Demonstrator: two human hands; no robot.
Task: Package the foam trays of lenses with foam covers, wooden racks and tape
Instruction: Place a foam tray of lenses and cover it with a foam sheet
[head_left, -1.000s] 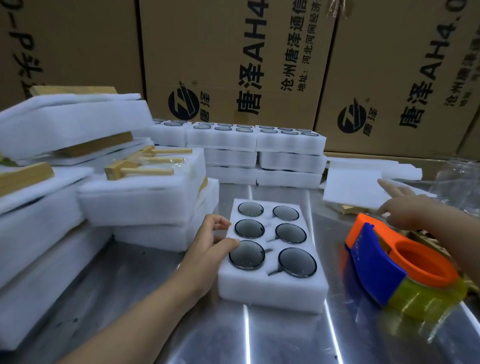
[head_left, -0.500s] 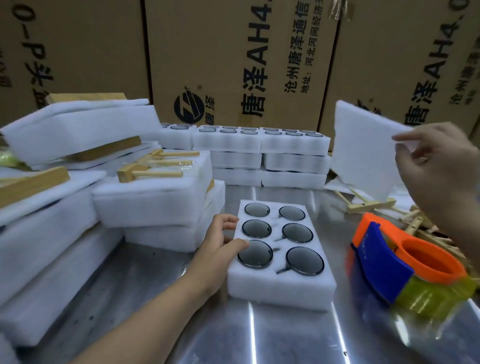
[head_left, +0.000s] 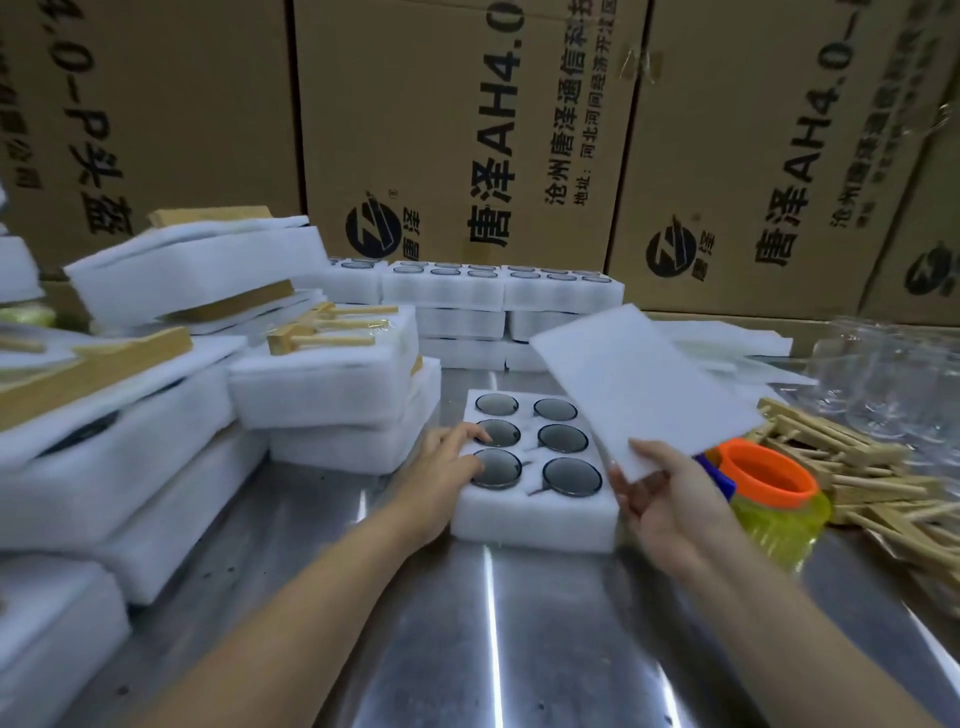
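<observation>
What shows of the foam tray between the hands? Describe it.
The foam tray is a white rectangular block lying flat on the metal table. Six pockets, two columns of three, each hold a dark lens. The left hand rests on its left edge, fingers over the top. A foam cover, pinched by the right hand, tilts over its right side.

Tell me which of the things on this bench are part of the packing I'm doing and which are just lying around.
Part of the job:
foam tray of lenses, left hand resting on it
foam cover, pinched in the right hand
wooden racks
tape dispenser

Just lying about:
clear glassware at far right
cardboard boxes behind
</observation>
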